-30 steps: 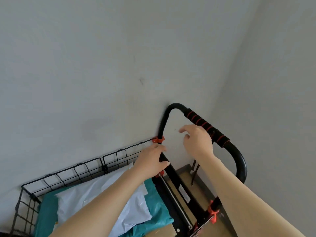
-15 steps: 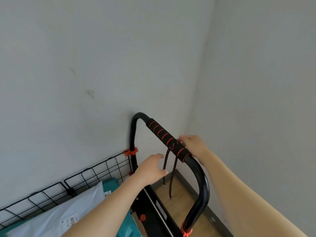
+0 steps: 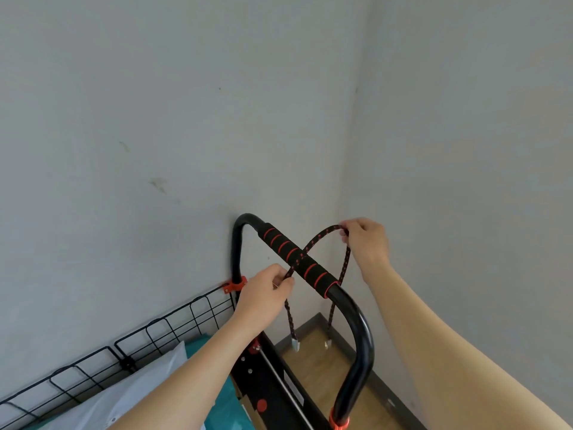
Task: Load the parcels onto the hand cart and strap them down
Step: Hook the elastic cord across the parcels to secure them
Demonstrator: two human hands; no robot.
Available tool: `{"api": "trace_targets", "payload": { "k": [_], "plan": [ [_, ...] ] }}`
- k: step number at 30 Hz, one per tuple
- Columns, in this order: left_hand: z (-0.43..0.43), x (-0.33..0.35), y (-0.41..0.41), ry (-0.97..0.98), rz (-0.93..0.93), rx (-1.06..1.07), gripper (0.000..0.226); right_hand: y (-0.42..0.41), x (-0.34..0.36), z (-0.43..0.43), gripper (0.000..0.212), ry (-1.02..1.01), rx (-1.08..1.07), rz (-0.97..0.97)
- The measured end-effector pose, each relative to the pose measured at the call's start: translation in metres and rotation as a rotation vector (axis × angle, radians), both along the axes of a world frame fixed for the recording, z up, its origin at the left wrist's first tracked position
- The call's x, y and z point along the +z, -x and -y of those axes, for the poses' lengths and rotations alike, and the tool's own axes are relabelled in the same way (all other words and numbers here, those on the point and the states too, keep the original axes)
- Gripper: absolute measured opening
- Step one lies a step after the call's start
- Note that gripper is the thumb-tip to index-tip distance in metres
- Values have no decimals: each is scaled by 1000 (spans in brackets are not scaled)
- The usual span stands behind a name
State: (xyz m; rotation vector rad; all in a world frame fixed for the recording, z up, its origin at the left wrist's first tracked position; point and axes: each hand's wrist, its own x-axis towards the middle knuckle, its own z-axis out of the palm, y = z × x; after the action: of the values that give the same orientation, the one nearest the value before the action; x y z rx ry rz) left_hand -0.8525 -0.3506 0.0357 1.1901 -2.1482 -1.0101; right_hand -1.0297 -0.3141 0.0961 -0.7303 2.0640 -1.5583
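At lower left the parcels (image 3: pixel 148 383) lie in the cart (image 3: pixel 260 386). The left hand (image 3: pixel 266 293) pinches the cord (image 3: pixel 290 321) beside the handle (image 3: pixel 297 259). The right hand (image 3: pixel 367 240) pinches its loop, right of centre. I'd lift the loop clear so the hooks (image 3: pixel 296 344) don't snag.

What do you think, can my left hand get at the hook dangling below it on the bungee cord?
Probably yes. The left hand pinches the bungee cord directly above that hook, which hangs free in open air. Nothing lies between them; the hand would only need to slide down the cord.
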Motion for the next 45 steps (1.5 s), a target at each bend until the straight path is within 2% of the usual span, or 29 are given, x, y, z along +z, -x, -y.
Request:
{"api": "trace_targets", "payload": {
  "k": [4, 8, 12, 16, 21, 23, 27, 29, 33, 35, 39, 41, 45],
  "plan": [
    [1, 21, -17, 100, -116, 50, 12, -29, 42, -1, 37, 187, -41, -127],
    [7, 31, -46, 40, -209, 86, 9, -70, 70, -1, 45, 288, 3, -302],
    [8, 36, -81, 49, -211, 140, 17, -118, 96, 4, 37, 408, 35, -499],
    [4, 29, -127, 56, -85, 223, 33, -167, 122, 10, 29, 554, 73, -524],
    [2, 0, -196, -48, 90, 279, 21, -226, 137, 16, 34, 650, 110, -540],
    [2, -11, -225, -86, 85, 338, 21, -247, 135, 18, 35, 664, 148, -551],
    [1, -14, -261, -120, -63, 438, 15, -294, 135, 22, 32, 728, 216, -613],
    [2, -10, -272, -92, -101, 472, 11, -316, 134, 27, 28, 707, 234, -682],
    [3, -10, -296, -65, -140, 540, 5, -340, 107, 34, 23, 531, 217, -780],
    [2, -15, -314, -98, -151, 577, 7, -339, 83, 38, 25, 419, 230, -746],
    [-4, -28, -351, -171, -162, 657, 11, -327, 43, 39, 37, 147, 222, -536],
    [-7, -33, -367, -200, -156, 690, 12, -325, 27, 34, 40, 42, 197, -519],
    [-12, -41, -389, -201, -174, 725, 18, -330, 11, 27, 43, -31, 156, -500]
  ]
}}
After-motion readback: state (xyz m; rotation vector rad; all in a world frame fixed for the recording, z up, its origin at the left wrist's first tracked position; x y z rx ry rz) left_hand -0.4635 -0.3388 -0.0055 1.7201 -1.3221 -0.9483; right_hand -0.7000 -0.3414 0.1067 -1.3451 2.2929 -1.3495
